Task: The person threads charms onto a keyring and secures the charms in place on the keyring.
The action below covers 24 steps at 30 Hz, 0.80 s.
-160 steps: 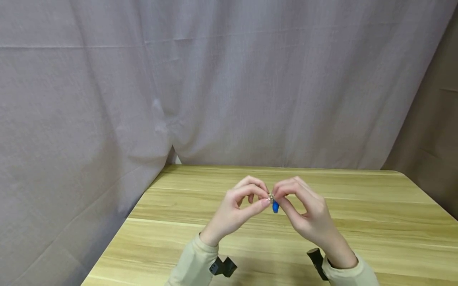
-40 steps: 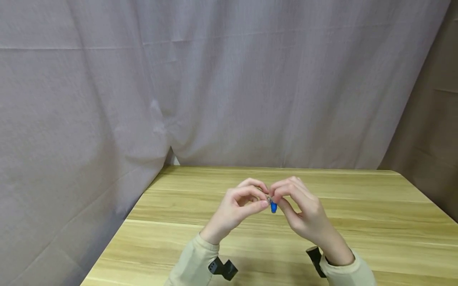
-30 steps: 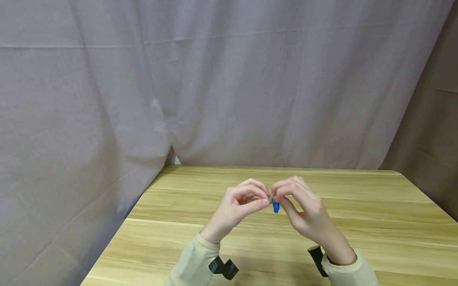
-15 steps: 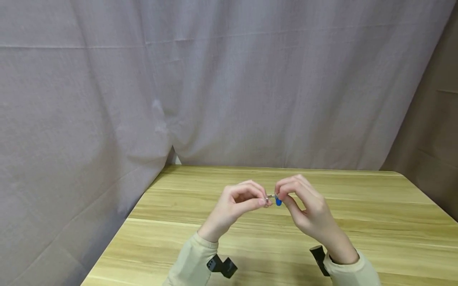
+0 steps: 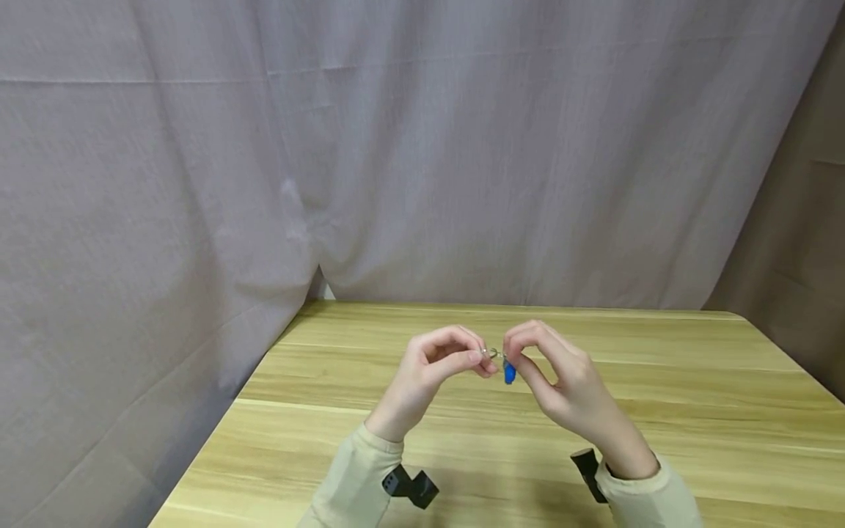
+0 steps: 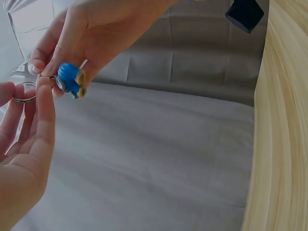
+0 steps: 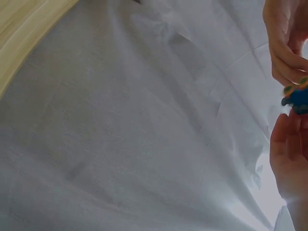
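Note:
A keychain is held between both hands above the table. It has a silver split ring [image 5: 492, 353] and a small blue figure [image 5: 509, 372] with orange-yellow parts. My left hand [image 5: 425, 374] pinches the ring between thumb and fingers; the left wrist view shows the ring [image 6: 25, 98] standing out from the fingertips. Close beside it, my right hand [image 5: 568, 381] pinches the metal link at the figure's top, and the blue figure hangs below those fingertips. In the right wrist view the figure [image 7: 299, 98] is cut off by the right edge, and the ring is out of sight.
A wood-grain table [image 5: 317, 440] lies under the hands. Grey curtain cloth [image 5: 422, 161] hangs behind it and along the left side. Black camera mounts [image 5: 411, 487] sit on both wrists, at the sleeve cuffs.
From close together, fingertips have drawn slightly apart, the left hand shifting left. More of the ring now shows between them. Both hands still hold the keychain, and the blue figure has swung and turned a little.

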Motion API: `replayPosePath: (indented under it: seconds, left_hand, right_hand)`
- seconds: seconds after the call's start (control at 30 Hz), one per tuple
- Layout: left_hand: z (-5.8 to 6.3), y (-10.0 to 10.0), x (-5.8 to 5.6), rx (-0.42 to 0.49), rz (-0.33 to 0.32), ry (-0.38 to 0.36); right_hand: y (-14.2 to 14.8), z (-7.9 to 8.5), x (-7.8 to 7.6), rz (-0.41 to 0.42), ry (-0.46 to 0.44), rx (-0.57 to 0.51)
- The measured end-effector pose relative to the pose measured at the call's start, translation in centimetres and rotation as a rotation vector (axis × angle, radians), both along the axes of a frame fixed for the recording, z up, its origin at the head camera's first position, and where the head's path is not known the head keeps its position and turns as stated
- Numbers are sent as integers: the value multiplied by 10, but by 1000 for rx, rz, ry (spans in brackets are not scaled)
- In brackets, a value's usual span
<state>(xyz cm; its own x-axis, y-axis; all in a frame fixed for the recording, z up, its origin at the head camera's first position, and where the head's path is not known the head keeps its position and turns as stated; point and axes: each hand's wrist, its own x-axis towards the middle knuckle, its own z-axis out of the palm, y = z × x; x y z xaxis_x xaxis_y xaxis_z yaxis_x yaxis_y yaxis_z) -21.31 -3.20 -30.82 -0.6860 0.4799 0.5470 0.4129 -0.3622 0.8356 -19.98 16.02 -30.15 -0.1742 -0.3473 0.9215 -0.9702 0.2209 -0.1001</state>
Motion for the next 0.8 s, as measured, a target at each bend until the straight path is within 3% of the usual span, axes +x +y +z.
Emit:
replayPosePath:
  seconds: [0.23,0.5,0.8]
  left_hand:
    - [0,4,-1,-101,37,7]
    - [-1,6,-5,-206,136,-8]
    - [-6,1,-12,-307,281,90]
  right_hand:
    - [2,-4,-5,54,-81,-25]
    - [6,-1,-7,-17,-53,23]
    - [15,-1,-3,-92,-254,163]
